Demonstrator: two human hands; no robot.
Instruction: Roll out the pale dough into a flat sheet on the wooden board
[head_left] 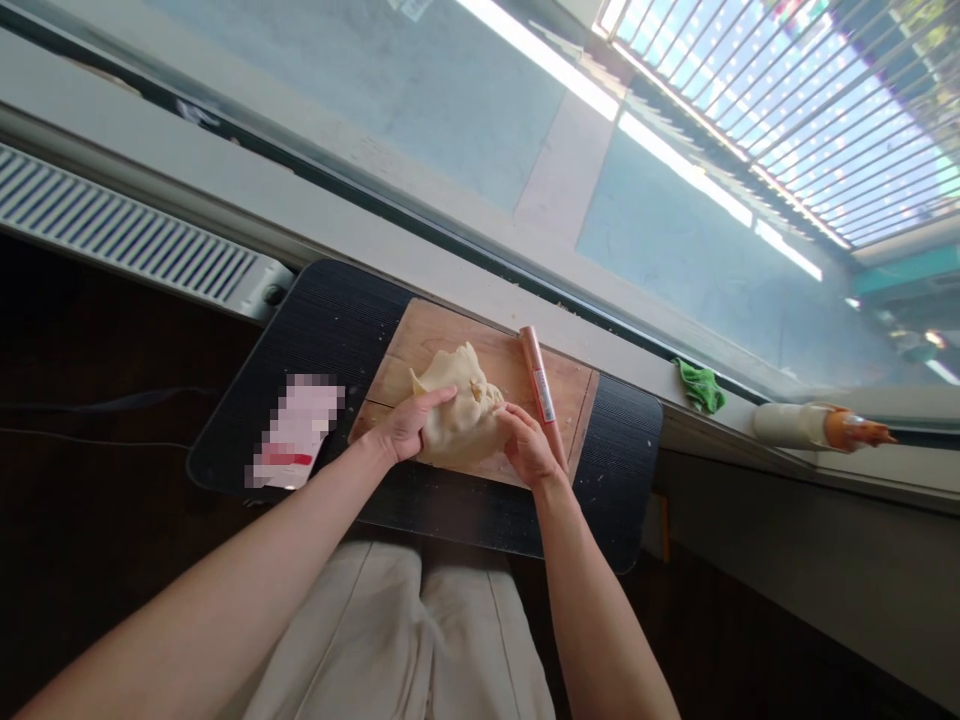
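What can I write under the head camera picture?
Left fingers and right fingers hold pale, floppy dough over a rectangular brown wooden board, where a pinkish-brown cylindrical rolling pin lies.

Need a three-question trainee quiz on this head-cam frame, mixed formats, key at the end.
1. True or false: the left hand and the right hand both touch the dough.
2. Which lies on the cutting board? A) bottle B) rolling pin C) radiator
3. Where does the green cloth lie?

Key: 1. True. 2. B. 3. On the windowsill.
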